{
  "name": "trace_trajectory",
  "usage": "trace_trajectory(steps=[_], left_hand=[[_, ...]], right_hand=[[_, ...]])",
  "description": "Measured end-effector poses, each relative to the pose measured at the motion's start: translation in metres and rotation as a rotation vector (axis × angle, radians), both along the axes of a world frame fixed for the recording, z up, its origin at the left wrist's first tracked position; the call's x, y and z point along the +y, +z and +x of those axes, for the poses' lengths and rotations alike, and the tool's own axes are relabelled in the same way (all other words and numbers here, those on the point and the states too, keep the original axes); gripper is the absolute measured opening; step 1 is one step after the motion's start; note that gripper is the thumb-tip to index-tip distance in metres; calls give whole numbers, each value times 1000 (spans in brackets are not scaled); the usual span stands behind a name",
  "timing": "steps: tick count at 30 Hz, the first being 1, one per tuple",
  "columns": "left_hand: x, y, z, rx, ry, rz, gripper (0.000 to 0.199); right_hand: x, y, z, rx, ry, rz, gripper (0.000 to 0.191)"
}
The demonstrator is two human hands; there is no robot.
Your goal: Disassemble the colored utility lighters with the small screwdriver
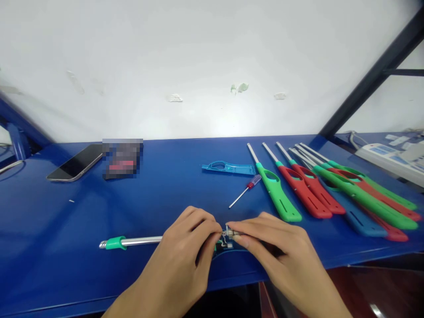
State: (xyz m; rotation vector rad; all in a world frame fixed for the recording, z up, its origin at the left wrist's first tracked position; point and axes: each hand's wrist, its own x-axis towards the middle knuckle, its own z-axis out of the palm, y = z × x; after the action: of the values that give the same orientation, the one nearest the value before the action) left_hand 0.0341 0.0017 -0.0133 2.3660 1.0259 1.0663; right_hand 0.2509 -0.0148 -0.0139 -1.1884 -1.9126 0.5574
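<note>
Near the shelf's front edge lies an opened stick lighter, with its metal tube (142, 240) pointing left and a green collar (115, 243) slid along it. My right hand (281, 243) pinches a small metal valve fitting (230, 232) between thumb and fingers. Just to its left, my left hand (188, 247) is closed, its fingertips meeting by the fitting's left end; what they grip is too small to tell. A thin pale wire (224, 239) and part of the blue lower casing (228, 252) show beneath my fingers. Both palms hide most of the lighter body.
Behind my hands lie a loose blue casing half (238, 169) and a small screwdriver (245, 191). Several red, green and blue stick lighters (280, 194) spread across the right. A phone (77, 162) and a blurred dark item (122, 159) sit back left; a power strip (394, 161) is far right.
</note>
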Motion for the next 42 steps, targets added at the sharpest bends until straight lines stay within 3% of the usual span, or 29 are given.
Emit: trace_trajectory(steps=[14,31,42], left_hand=[[0,-1,0,-11,17,33,19],[-7,11,1,121,8,-106,17],[-5,11,2,93,-1,-45,23]], right_hand=[[0,1,-1,54,0,12,20],[-1,-4,-1,35,-18,38,16],[0,-7,1,-8,-49,34,20]])
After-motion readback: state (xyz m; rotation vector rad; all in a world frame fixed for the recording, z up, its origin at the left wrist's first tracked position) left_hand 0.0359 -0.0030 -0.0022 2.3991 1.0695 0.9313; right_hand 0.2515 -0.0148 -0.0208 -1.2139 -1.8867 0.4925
